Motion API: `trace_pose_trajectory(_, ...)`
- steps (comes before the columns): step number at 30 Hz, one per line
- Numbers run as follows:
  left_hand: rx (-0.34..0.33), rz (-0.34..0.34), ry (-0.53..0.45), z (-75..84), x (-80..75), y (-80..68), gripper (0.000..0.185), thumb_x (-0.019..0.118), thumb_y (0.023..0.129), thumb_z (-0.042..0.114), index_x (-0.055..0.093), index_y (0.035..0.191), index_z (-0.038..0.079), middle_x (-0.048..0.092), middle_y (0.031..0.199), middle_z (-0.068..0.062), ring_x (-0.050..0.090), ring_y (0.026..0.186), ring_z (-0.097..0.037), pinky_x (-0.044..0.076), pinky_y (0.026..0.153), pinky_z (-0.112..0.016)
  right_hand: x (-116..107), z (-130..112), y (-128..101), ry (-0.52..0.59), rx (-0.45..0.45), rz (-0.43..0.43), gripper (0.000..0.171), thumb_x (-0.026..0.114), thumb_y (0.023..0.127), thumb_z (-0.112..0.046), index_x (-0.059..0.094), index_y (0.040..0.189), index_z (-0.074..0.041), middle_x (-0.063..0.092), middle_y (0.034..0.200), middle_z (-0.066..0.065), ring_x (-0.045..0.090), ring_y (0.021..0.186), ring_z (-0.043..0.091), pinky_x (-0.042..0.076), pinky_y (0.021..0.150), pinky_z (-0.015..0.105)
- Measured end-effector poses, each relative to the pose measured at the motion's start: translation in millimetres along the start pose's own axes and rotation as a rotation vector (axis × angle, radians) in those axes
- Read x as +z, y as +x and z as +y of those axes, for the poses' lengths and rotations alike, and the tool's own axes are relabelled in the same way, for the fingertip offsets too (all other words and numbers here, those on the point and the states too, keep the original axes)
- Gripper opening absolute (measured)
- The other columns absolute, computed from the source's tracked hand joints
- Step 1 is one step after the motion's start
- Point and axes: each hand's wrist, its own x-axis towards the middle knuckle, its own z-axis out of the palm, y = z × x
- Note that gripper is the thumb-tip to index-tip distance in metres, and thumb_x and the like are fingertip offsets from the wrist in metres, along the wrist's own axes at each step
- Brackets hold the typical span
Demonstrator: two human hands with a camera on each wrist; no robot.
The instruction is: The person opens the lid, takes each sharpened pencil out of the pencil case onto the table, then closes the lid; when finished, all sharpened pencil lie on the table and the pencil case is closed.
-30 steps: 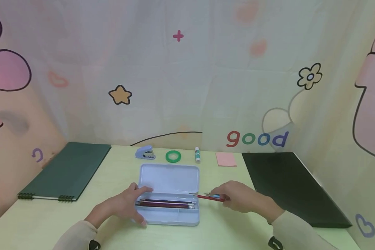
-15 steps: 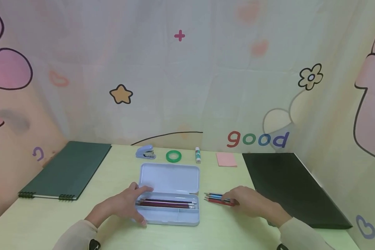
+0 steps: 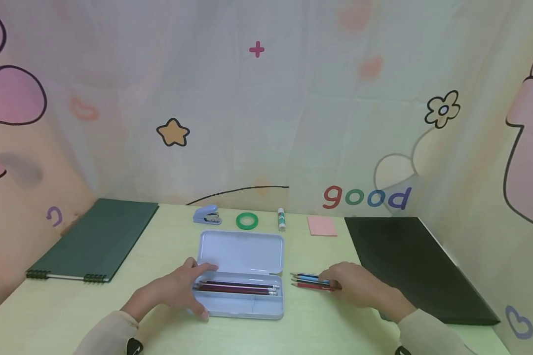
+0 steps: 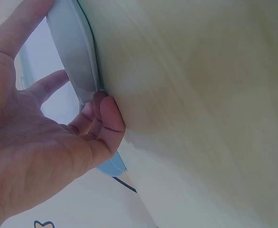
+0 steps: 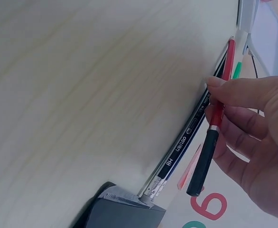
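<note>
Behind the pale green bench (image 3: 160,256) hangs a light curtain with a yellow star, a flower and the word "good". At the middle of the bench lies an open blue pencil case (image 3: 241,276), its lid folded back toward 12 o'clock, and several dark red pencils lie in its long compartment.

The left hand (image 3: 177,291) rests on the case at its 9 o'clock end; its fingers are mostly straight, the thumb on the near edge, and they steady the case without closing around it. The right hand (image 3: 360,288) is at 3 o'clock from the case, and its grip is closed: thumb and fingertips pinch a red pen (image 5: 215,123) with a black end. Just beside it on the bench lie a black pencil (image 5: 186,137) and some other pens (image 3: 308,279), their tips pointing toward the case.

To do this step well, I think the pinch should be near the middle of the pen, so it stays level, and the other pens should not be pushed. The left hand should hold the case flat on the bench.

Along the far edge, from 11 to 1 o'clock, are a small stapler (image 3: 207,215), a green tape ring (image 3: 247,220), a glue stick (image 3: 281,219) and pink sticky notes (image 3: 322,226). A green notebook (image 3: 99,239) lies at 9 o'clock, a black folder (image 3: 413,266) at 3 o'clock.
</note>
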Motion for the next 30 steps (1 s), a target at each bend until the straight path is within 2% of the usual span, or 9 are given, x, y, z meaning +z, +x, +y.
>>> trace_pose_trajectory(7, -0.007, -0.003, 0.0, 0.4, -0.4, -0.2, 0.095, 0.096, 0.062, 0.032, 0.048, 0.144, 0.023, 0.04, 0.116, -0.01, 0.047, 0.106, -0.024, 0.046, 0.084, -0.041, 2.5, 3.4, 2.0, -0.024, 0.054, -0.001, 0.021, 0.076, 0.084, -0.003, 0.072, 0.098, -0.019, 0.055, 0.077, -0.012, 0.048, 0.072, 0.005, 0.041, 0.066, 0.023)
trace_pose_trajectory(14, -0.005, -0.003, -0.003, 2.3, -0.8, -0.2, 0.095, 0.096, 0.062, 0.032, 0.048, 0.144, 0.022, 0.039, 0.115, -0.01, 0.047, 0.105, -0.024, 0.046, 0.084, -0.041, 1.6, 6.6, 2.2, -0.033, 0.1, 0.022, 0.025, 0.076, 0.081, -0.001, 0.075, 0.103, -0.015, 0.068, 0.092, -0.006, 0.051, 0.076, 0.008, 0.047, 0.071, 0.026)
trace_pose_trajectory(21, -0.002, 0.001, -0.002, 3.5, -1.3, -0.7, 0.095, 0.096, 0.063, 0.031, 0.049, 0.144, 0.022, 0.039, 0.115, -0.01, 0.047, 0.105, -0.025, 0.046, 0.084, -0.04, -1.4, 8.0, 1.7, -0.035, 0.093, 0.034, 0.03, 0.076, 0.081, 0.001, 0.074, 0.108, -0.012, 0.06, 0.08, -0.01, 0.048, 0.072, 0.006, 0.047, 0.068, 0.025)
trace_pose_trajectory(30, -0.011, -0.001, -0.004, 2.8, -0.1, -0.4, 0.095, 0.096, 0.062, 0.032, 0.048, 0.144, 0.023, 0.04, 0.115, -0.01, 0.047, 0.105, -0.024, 0.046, 0.084, -0.039, -4.9, 2.3, 7.8, -0.023, 0.093, 0.03, 0.033, 0.08, 0.081, -0.006, 0.072, 0.112, -0.011, 0.056, 0.08, -0.009, 0.049, 0.074, 0.008, 0.044, 0.067, 0.024)
